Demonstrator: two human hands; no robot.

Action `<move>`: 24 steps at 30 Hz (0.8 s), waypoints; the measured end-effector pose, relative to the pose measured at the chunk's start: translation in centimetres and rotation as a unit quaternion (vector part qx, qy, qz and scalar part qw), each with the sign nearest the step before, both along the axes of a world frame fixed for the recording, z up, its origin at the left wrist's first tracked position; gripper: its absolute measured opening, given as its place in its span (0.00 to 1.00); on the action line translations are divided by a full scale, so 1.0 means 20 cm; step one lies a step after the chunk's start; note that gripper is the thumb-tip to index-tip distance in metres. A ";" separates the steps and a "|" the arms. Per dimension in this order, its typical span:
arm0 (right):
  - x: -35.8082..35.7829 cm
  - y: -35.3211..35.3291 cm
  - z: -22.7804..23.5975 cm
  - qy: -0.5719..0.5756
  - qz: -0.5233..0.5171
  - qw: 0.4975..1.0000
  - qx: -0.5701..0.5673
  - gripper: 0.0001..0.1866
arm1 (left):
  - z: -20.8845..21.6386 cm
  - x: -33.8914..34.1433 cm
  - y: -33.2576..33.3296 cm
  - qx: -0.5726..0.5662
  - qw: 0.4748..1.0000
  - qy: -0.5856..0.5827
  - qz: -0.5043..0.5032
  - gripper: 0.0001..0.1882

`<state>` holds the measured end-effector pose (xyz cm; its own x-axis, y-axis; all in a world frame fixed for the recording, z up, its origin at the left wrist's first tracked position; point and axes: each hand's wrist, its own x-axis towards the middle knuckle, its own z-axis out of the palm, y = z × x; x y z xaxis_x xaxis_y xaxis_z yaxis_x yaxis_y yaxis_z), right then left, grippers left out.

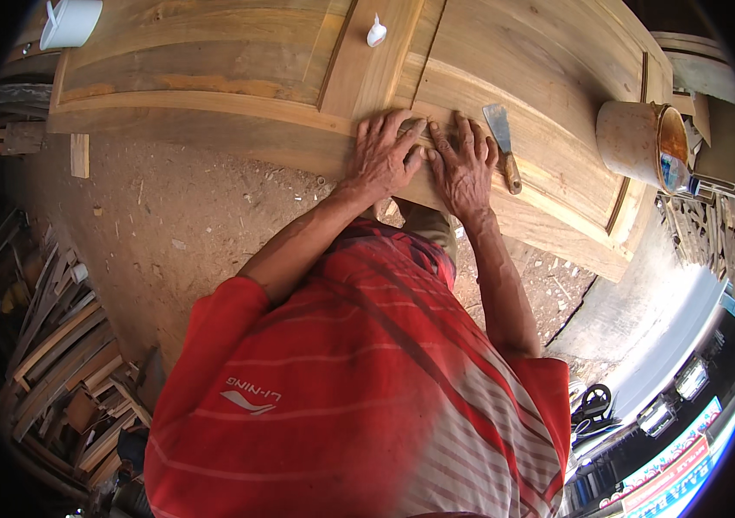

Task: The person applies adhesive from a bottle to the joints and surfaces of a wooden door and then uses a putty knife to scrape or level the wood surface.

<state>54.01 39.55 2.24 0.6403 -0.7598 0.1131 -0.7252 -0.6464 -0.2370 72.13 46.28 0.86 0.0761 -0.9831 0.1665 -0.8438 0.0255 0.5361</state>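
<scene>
A brown wooden panel door (238, 116) lies flat in front of me. Over its near edge rests my left hand (384, 148), fingers apart and bent on the wood, the thumb pointing toward the other hand. Beside it my right hand (464, 166) lies on the same edge with its fingers stretched forward. Both thumbs come close together; whether anything small lies under the fingertips is hidden. Just right of my right hand is a putty knife (499, 129) with a wide metal blade and wooden handle. Farther off on the door stands a small white glue bottle (376, 33).
A stained white bucket (630, 142) lies at the door's right end, with a plastic bottle (671, 171) at its mouth. A white container (70, 23) sits at the far left corner. Wood offcuts (82, 380) are piled at left; a wood block (80, 155) lies on the dirt floor.
</scene>
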 end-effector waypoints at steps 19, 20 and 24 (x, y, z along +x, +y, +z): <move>-0.04 -0.14 0.03 0.051 0.087 0.995 0.013 0.27 | 0.01 0.00 -0.01 -0.020 0.999 0.016 0.022 0.27; -0.07 -0.14 0.04 0.051 0.091 0.994 0.015 0.27 | 0.01 -0.01 0.00 -0.019 0.999 0.016 0.026 0.27; -0.08 -0.20 0.05 0.057 0.107 0.992 0.029 0.27 | 0.00 0.00 -0.03 -0.017 0.999 0.026 0.027 0.26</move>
<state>52.40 35.54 3.26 0.7931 -0.6090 -0.0090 -0.5977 -0.7754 -0.2036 72.13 45.75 0.89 0.1384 -0.9712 0.1938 -0.8158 -0.0009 0.5783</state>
